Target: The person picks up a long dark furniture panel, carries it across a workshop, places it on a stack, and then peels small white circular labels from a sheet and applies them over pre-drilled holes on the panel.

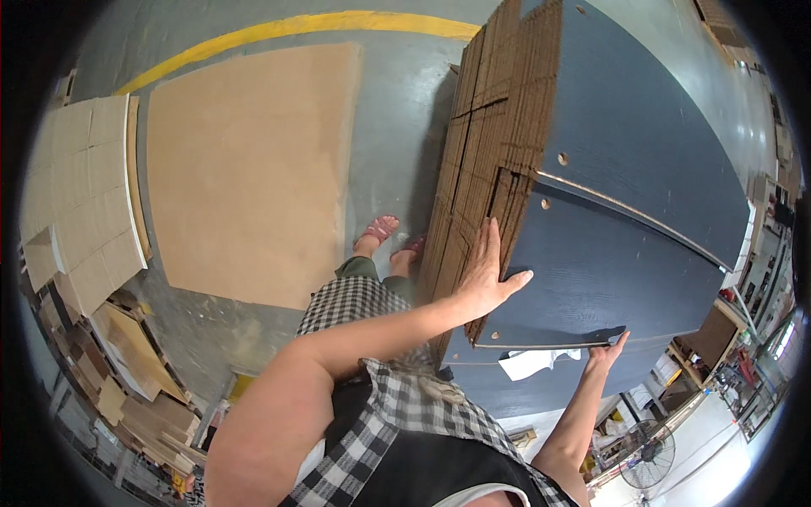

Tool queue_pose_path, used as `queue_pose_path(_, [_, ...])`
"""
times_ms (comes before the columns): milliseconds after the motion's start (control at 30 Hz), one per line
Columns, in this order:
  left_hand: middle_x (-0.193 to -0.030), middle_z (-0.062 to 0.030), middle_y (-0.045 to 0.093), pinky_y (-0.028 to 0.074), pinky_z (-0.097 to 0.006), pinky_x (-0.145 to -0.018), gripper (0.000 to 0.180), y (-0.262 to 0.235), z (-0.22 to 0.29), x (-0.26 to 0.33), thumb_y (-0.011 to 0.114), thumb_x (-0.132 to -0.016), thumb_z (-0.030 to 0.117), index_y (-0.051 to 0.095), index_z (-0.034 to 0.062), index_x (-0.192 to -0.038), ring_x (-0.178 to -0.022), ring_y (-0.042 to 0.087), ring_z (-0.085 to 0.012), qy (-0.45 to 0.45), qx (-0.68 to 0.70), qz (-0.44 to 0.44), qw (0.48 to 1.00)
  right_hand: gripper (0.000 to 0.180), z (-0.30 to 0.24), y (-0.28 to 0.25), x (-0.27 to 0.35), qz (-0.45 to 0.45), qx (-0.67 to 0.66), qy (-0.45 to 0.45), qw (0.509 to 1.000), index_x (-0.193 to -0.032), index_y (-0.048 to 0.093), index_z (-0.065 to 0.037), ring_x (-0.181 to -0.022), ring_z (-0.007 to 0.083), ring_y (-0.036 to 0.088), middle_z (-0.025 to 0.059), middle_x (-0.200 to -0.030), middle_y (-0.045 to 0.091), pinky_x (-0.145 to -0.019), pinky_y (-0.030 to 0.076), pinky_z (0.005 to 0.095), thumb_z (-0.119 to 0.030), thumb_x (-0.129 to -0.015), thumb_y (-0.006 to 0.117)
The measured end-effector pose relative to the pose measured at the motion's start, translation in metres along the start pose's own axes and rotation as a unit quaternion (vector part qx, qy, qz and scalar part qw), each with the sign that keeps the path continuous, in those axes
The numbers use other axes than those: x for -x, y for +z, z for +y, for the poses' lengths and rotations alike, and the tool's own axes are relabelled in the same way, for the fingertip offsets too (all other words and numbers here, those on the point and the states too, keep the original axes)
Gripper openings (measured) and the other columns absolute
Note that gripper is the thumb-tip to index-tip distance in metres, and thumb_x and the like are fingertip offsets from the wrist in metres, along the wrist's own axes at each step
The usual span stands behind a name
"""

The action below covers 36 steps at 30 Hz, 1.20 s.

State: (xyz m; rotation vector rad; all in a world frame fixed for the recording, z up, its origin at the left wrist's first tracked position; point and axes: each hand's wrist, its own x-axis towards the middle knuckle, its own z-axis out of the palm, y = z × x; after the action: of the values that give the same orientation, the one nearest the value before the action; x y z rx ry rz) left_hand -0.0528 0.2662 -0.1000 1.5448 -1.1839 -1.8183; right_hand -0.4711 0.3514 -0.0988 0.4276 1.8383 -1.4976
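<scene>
A tall stack of dark blue panels (634,160) with raw brown edges (494,135) stands in front of me. My left hand (486,275) lies flat with fingers spread against the brown edge side of the top panel, thumb on the blue face. My right hand (610,348) touches the near corner of the top blue panel with its fingertips. A white cloth or paper (528,363) sticks out from under that panel near my right hand.
A large light brown board (253,169) lies on the grey floor at left, beside a yellow floor line (296,27). Stacks of pale cut boards (76,194) and brown offcuts (135,380) fill the left side. A standing fan (649,456) is at lower right.
</scene>
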Motion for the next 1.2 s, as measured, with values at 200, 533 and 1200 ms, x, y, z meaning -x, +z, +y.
queue_pose_path(200, [-0.144, -0.0252, 0.014, 0.020, -0.039, -0.108, 0.088, -0.021, -0.006, 0.011, 0.057, -0.084, 0.042, 0.006, -0.0027, -0.140, -0.134, 0.018, -0.0328, 0.023, -0.051, 0.020, 0.998, 0.052, 0.027, -0.016, 0.024, -0.062, 0.010, -0.014, 0.998, -0.111, 0.055, -0.008, -0.097, 0.0240, 0.055, 0.0081, -0.108, 0.058, -0.093, 0.041, 0.0434, -0.051, -0.082, 0.057])
queue_pose_path(533, [-0.135, -0.0293, 0.026, 0.028, -0.052, -0.104, 0.058, 0.000, -0.059, 0.082, 0.039, -0.091, 0.026, 0.020, -0.0141, -0.129, -0.126, 0.029, -0.0393, -0.485, 0.634, -0.006, 0.602, 0.049, 0.125, 0.028, 0.183, -0.232, 0.233, 0.130, 0.936, -0.105, 0.055, -0.002, -0.081, 0.0247, 0.061, 0.0132, -0.097, 0.059, -0.071, 0.055, 0.0385, -0.047, -0.085, 0.054])
queue_pose_path(1200, [-0.134, -0.0259, 0.031, 0.036, -0.047, -0.098, 0.078, -0.032, -0.044, 0.076, 0.052, -0.085, 0.044, 0.021, -0.0108, -0.132, -0.120, 0.040, -0.0374, -0.411, 0.444, -0.175, 0.777, 0.055, 0.135, 0.039, 0.198, -0.226, 0.269, 0.068, 0.934, -0.098, 0.055, 0.003, -0.072, 0.0196, 0.060, 0.0124, -0.087, 0.060, -0.064, 0.056, 0.0391, -0.050, -0.089, 0.045])
